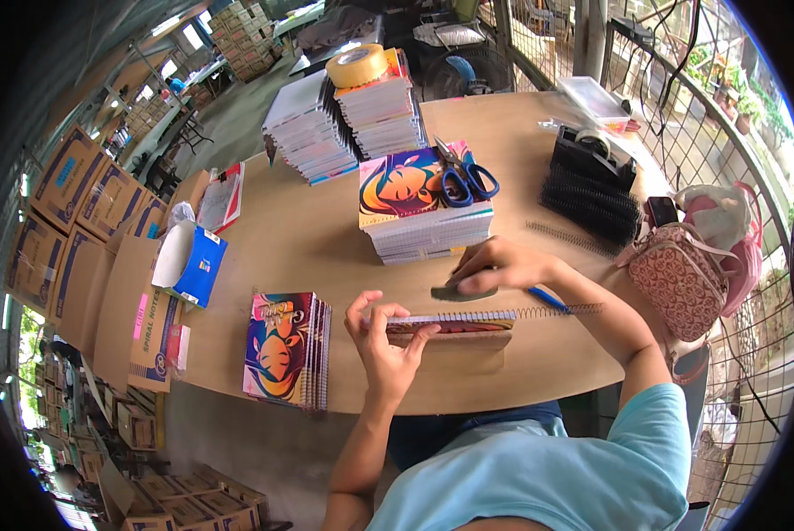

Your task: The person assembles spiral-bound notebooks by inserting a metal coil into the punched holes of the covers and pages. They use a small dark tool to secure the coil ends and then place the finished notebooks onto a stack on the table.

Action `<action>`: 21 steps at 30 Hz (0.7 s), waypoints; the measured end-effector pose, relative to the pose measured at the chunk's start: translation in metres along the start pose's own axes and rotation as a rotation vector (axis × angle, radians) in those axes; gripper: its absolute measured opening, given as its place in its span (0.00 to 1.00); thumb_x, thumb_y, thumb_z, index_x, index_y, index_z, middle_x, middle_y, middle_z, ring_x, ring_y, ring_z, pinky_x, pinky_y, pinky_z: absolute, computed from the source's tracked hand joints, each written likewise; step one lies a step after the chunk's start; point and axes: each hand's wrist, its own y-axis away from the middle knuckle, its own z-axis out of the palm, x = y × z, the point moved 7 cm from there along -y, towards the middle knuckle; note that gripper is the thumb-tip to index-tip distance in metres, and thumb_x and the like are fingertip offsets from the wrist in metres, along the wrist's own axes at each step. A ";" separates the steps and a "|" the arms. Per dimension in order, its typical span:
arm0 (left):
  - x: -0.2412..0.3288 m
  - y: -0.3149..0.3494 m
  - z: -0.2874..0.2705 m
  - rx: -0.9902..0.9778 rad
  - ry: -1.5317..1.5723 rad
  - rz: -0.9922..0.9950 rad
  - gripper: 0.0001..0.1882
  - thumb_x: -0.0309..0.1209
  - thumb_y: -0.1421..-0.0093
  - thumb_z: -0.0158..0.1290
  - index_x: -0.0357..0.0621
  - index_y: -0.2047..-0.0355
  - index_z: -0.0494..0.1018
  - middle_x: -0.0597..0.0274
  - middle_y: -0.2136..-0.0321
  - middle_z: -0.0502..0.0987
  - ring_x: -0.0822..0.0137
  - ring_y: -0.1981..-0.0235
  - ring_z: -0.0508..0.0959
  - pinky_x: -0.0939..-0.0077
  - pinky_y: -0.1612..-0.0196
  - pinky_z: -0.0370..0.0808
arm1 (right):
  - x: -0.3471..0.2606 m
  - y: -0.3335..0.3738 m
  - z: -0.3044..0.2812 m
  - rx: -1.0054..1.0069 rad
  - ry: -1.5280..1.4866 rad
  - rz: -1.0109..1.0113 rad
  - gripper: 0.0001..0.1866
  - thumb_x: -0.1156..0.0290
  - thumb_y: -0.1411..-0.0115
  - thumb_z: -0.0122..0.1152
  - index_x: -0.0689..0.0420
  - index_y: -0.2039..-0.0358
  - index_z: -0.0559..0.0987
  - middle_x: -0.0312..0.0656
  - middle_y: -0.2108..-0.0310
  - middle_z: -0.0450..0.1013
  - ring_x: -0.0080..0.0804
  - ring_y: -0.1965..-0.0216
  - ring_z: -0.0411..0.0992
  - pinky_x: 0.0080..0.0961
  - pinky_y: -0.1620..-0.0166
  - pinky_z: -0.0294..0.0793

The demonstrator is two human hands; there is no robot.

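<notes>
My left hand grips the left end of a notebook that stands on edge with its spine up. A wire spiral runs along the spine, and its loose coil sticks out past the right end, under my right forearm. My right hand is closed on a flat dark-green piece, just above and behind the spine; motion blur hides what exactly it is. A blue pen-like stick lies beside that forearm. Left of my left hand sits a small pile of spiral-bound notebooks with colourful covers.
Behind my hands, blue-handled scissors lie on a notebook stack. Taller stacks stand farther back, topped by a tape roll. Black spiral coils, a tape dispenser and a patterned bag are right; cartons stand left.
</notes>
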 end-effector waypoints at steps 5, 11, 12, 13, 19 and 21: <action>-0.001 -0.003 0.000 -0.017 0.017 0.030 0.29 0.44 0.56 0.71 0.43 0.59 0.72 0.52 0.53 0.68 0.52 0.48 0.66 0.56 0.47 0.66 | -0.012 -0.009 -0.004 0.055 0.000 -0.022 0.29 0.50 0.41 0.58 0.68 0.57 0.81 0.53 0.56 0.78 0.45 0.57 0.76 0.34 0.49 0.72; 0.000 -0.002 -0.004 -0.013 0.036 0.044 0.32 0.41 0.55 0.71 0.41 0.53 0.71 0.52 0.54 0.70 0.52 0.50 0.69 0.58 0.46 0.67 | 0.003 -0.024 0.009 -0.004 0.410 0.063 0.28 0.49 0.41 0.58 0.65 0.60 0.83 0.53 0.61 0.79 0.41 0.59 0.77 0.34 0.54 0.74; 0.001 -0.004 -0.003 -0.009 0.027 0.057 0.32 0.38 0.55 0.72 0.40 0.53 0.71 0.52 0.54 0.70 0.52 0.50 0.69 0.59 0.47 0.67 | 0.012 -0.024 0.007 0.045 0.008 0.061 0.28 0.49 0.41 0.58 0.65 0.60 0.83 0.52 0.61 0.80 0.41 0.60 0.77 0.34 0.54 0.74; 0.001 -0.006 -0.003 -0.006 0.017 0.071 0.32 0.36 0.56 0.72 0.39 0.53 0.70 0.52 0.53 0.70 0.53 0.50 0.70 0.60 0.47 0.68 | 0.021 -0.022 0.007 0.090 -0.395 0.056 0.28 0.49 0.41 0.58 0.65 0.60 0.83 0.52 0.61 0.80 0.40 0.60 0.77 0.34 0.54 0.74; -0.005 -0.004 -0.003 -0.016 0.065 0.008 0.37 0.36 0.55 0.72 0.39 0.48 0.67 0.53 0.50 0.69 0.54 0.48 0.70 0.60 0.47 0.69 | 0.006 -0.034 0.001 0.245 -0.360 -0.044 0.29 0.46 0.42 0.58 0.63 0.60 0.84 0.52 0.64 0.81 0.41 0.64 0.78 0.34 0.57 0.75; -0.001 -0.006 -0.008 0.050 0.099 -0.009 0.38 0.36 0.55 0.72 0.40 0.46 0.66 0.54 0.48 0.67 0.56 0.48 0.70 0.61 0.47 0.70 | -0.004 -0.045 0.016 0.020 -0.022 0.066 0.26 0.51 0.42 0.61 0.65 0.59 0.83 0.53 0.59 0.79 0.42 0.56 0.76 0.33 0.51 0.74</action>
